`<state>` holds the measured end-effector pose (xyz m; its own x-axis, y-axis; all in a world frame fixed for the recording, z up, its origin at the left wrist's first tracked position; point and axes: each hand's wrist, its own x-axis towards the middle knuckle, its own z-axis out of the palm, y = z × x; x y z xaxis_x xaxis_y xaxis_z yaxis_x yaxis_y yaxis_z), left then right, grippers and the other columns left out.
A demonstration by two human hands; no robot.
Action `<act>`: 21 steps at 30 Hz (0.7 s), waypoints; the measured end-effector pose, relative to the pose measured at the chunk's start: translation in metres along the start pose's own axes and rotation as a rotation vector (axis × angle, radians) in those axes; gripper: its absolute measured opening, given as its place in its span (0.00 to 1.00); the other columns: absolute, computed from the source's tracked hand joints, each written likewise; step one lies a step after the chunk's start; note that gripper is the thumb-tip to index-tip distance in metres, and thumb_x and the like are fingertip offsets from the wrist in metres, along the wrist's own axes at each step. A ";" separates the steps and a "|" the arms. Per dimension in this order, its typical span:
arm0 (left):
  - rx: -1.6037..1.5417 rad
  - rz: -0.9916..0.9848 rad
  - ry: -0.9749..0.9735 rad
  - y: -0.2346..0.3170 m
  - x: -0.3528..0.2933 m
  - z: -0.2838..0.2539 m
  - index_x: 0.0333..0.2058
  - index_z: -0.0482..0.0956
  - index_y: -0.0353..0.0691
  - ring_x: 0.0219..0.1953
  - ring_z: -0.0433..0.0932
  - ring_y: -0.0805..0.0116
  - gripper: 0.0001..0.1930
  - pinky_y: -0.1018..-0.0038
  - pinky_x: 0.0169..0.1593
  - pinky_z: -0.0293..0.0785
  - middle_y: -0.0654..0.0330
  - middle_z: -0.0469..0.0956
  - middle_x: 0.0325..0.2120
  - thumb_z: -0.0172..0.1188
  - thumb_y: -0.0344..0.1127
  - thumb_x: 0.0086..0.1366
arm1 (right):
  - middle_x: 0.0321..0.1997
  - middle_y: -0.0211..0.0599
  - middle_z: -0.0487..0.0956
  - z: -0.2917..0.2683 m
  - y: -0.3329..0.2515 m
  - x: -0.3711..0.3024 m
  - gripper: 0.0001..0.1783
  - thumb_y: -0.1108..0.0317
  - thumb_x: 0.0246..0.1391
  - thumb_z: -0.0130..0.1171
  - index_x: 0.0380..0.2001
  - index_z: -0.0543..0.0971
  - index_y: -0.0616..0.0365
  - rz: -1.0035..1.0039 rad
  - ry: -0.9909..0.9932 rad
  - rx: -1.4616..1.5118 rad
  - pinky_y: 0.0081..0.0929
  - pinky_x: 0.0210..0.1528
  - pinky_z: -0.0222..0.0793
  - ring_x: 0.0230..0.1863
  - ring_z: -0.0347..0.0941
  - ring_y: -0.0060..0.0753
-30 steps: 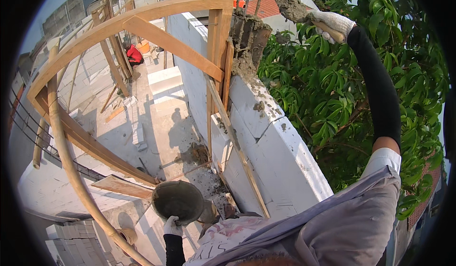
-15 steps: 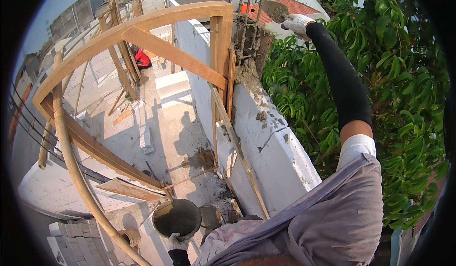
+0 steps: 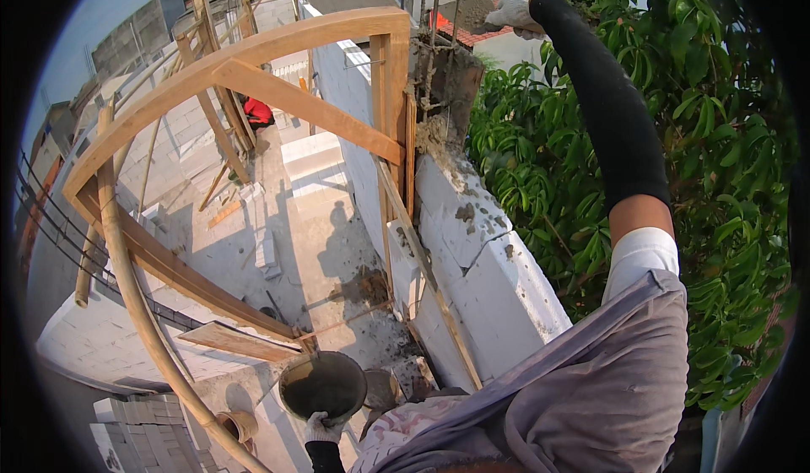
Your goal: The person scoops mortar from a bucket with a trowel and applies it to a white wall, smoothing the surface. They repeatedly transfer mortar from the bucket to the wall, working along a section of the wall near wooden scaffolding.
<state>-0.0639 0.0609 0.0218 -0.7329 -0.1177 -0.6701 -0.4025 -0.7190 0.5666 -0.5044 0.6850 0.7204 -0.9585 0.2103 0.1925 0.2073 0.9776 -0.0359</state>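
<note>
My right hand [image 3: 521,10], in a white knit glove, is stretched far out at the upper right. It is closed on a trowel, whose grey blade [image 3: 474,16] reaches left toward the upright steel bars [image 3: 430,43]. Below the blade, rough mortar [image 3: 439,131] clings round the bars and beside a board [image 3: 463,76] at the wall's end. Low in the view, my gloved left hand [image 3: 324,427] grips the near rim of a dark bucket [image 3: 361,380] with wet grey mortar [image 3: 322,390] inside. The trowel's handle is hidden in my fist.
A wooden arched frame [image 3: 253,47] stands left of the white block wall [image 3: 506,291], with a bamboo pole [image 3: 135,287] across its near side. Leafy branches [image 3: 709,152] crowd the right. Far below, a person in red [image 3: 258,112] crouches. Stacked blocks [image 3: 143,431] lie lower left.
My right hand and the trowel have moved up and slightly left, and the blade has come closer to the steel bars. My left hand keeps its hold on the bucket; the view has shifted slightly.
</note>
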 end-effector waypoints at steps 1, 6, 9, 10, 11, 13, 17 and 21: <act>-0.057 -0.051 0.020 0.004 -0.002 0.009 0.39 0.74 0.31 0.60 0.76 0.33 0.12 0.26 0.63 0.72 0.39 0.78 0.53 0.56 0.25 0.54 | 0.25 0.42 0.81 0.012 0.009 0.012 0.25 0.46 0.62 0.66 0.35 0.84 0.61 0.051 0.012 -0.096 0.39 0.26 0.75 0.23 0.78 0.35; 0.118 0.017 -0.062 -0.001 0.004 -0.006 0.42 0.74 0.32 0.60 0.77 0.35 0.15 0.30 0.64 0.74 0.39 0.78 0.53 0.55 0.24 0.54 | 0.29 0.40 0.81 0.070 0.027 0.044 0.27 0.48 0.68 0.57 0.56 0.81 0.60 -0.030 -0.002 -0.112 0.41 0.25 0.71 0.21 0.75 0.33; 0.426 0.240 -0.070 -0.014 0.003 -0.050 0.40 0.74 0.33 0.56 0.79 0.37 0.13 0.35 0.63 0.77 0.40 0.78 0.52 0.55 0.24 0.54 | 0.30 0.36 0.81 0.074 -0.004 0.021 0.26 0.47 0.71 0.56 0.57 0.81 0.57 -0.096 -0.067 -0.112 0.39 0.25 0.72 0.21 0.75 0.33; 0.570 0.287 -0.053 -0.015 -0.002 -0.054 0.39 0.74 0.34 0.54 0.80 0.39 0.11 0.37 0.63 0.78 0.41 0.78 0.51 0.56 0.24 0.54 | 0.30 0.36 0.81 0.068 -0.011 0.010 0.26 0.47 0.71 0.56 0.57 0.82 0.57 -0.085 -0.064 -0.127 0.38 0.25 0.73 0.21 0.76 0.34; 0.499 0.207 -0.042 -0.012 0.002 -0.044 0.37 0.74 0.34 0.51 0.81 0.42 0.10 0.41 0.61 0.79 0.42 0.78 0.49 0.56 0.24 0.55 | 0.29 0.43 0.81 0.048 -0.004 -0.012 0.29 0.47 0.68 0.59 0.59 0.81 0.59 -0.063 -0.075 -0.064 0.39 0.27 0.75 0.23 0.78 0.37; 0.151 -0.094 0.007 0.004 0.003 -0.006 0.35 0.73 0.36 0.46 0.81 0.47 0.07 0.49 0.58 0.82 0.46 0.79 0.45 0.57 0.25 0.56 | 0.25 0.36 0.79 0.039 0.049 -0.012 0.27 0.47 0.67 0.60 0.57 0.83 0.57 -0.155 0.007 -0.046 0.37 0.23 0.72 0.20 0.74 0.32; 0.013 -0.162 -0.007 0.012 0.023 -0.022 0.33 0.72 0.40 0.35 0.80 0.59 0.05 0.61 0.47 0.82 0.56 0.78 0.35 0.58 0.26 0.57 | 0.34 0.40 0.85 0.042 0.051 -0.034 0.29 0.47 0.65 0.62 0.58 0.83 0.58 -0.128 0.117 -0.115 0.36 0.28 0.78 0.23 0.79 0.34; -0.153 -0.254 -0.090 0.027 0.036 -0.018 0.31 0.73 0.43 0.28 0.75 0.68 0.07 0.70 0.42 0.79 0.62 0.77 0.30 0.58 0.23 0.56 | 0.39 0.42 0.85 0.045 0.008 -0.065 0.32 0.44 0.64 0.62 0.61 0.81 0.56 -0.112 0.072 -0.030 0.36 0.30 0.79 0.27 0.81 0.34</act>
<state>-0.0917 0.0249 0.0047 -0.6675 0.1352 -0.7322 -0.4970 -0.8131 0.3029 -0.4496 0.6798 0.6635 -0.9597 0.0975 0.2636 0.1062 0.9942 0.0191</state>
